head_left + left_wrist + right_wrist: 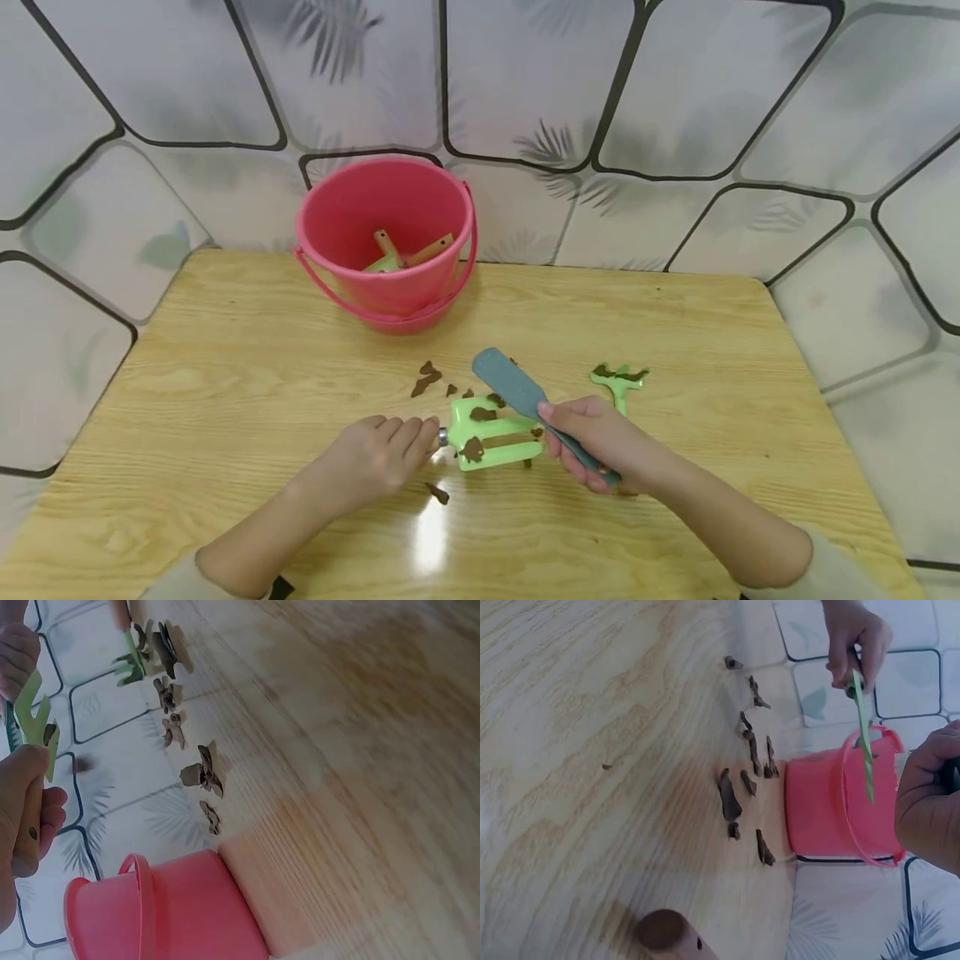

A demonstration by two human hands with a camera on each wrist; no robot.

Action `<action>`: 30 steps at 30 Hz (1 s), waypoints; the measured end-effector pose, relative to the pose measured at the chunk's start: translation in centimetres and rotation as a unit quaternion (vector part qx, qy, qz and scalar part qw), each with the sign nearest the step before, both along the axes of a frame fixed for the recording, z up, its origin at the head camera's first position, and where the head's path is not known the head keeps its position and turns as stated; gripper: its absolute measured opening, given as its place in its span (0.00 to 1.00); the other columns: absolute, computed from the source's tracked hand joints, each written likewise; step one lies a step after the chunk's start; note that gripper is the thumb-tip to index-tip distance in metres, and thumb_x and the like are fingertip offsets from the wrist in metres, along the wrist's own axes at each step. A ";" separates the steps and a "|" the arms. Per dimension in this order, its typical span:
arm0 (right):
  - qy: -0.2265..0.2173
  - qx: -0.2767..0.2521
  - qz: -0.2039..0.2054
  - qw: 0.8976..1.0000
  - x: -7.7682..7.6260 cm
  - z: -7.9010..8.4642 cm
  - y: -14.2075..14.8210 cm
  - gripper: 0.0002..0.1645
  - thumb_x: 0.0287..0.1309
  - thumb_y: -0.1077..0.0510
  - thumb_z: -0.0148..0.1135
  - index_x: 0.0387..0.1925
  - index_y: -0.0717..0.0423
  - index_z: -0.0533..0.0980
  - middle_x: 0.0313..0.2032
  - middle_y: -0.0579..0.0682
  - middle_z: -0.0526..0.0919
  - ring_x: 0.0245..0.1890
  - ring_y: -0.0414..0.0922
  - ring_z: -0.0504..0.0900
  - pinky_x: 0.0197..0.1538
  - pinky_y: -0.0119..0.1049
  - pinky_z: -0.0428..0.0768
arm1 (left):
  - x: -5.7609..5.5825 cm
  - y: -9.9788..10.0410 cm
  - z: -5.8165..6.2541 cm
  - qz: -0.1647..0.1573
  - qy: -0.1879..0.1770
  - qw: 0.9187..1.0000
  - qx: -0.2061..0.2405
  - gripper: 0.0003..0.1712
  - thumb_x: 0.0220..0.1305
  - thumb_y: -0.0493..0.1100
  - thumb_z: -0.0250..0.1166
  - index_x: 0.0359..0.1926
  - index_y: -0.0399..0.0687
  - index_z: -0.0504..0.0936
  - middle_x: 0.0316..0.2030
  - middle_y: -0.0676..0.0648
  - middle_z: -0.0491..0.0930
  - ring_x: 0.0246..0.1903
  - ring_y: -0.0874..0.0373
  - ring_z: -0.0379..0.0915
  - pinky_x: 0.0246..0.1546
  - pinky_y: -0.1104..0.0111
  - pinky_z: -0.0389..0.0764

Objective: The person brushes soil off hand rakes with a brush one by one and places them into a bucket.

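My left hand [382, 454] grips the wooden handle [28, 832] of a green garden fork [491, 433], whose broad tines point right. Brown, mud-like flakes stick to the fork's face. In my right hand [600, 442] is a flat blue-grey scraper [510, 383], held by its narrow handle with the wide blade slanting up to the left. That blade is just over the fork's far tine; whether the two touch I cannot tell. In the right wrist view the fork [862, 735] appears edge-on above the table, and the scraper is mostly hidden by my hand.
Several brown flakes [426, 383] lie on the wooden table [225, 375] around the fork. A small green hand rake [618, 382] with brown bits on its tines lies to the right. At the back, a pink bucket [382, 292] holds tools with wooden handles [431, 248]. A patterned wall stands behind.
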State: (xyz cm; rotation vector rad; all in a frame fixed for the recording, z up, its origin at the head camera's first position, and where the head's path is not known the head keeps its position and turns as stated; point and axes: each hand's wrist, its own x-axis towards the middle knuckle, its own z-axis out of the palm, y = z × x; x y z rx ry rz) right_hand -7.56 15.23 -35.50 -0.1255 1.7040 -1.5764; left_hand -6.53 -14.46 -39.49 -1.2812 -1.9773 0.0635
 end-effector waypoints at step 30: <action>-0.009 -0.065 0.105 0.992 3.3 -0.2 4.9 0.33 0.74 0.52 0.39 0.26 0.83 0.61 0.12 0.74 0.56 0.06 0.31 0.65 0.03 0.30 0.55 | -0.4 -1.1 0.7 -0.048 -0.002 0.998 0.027 0.20 0.73 0.43 0.46 0.37 0.37 0.82 0.25 0.49 0.84 0.18 0.63 0.78 0.19 0.76 0.79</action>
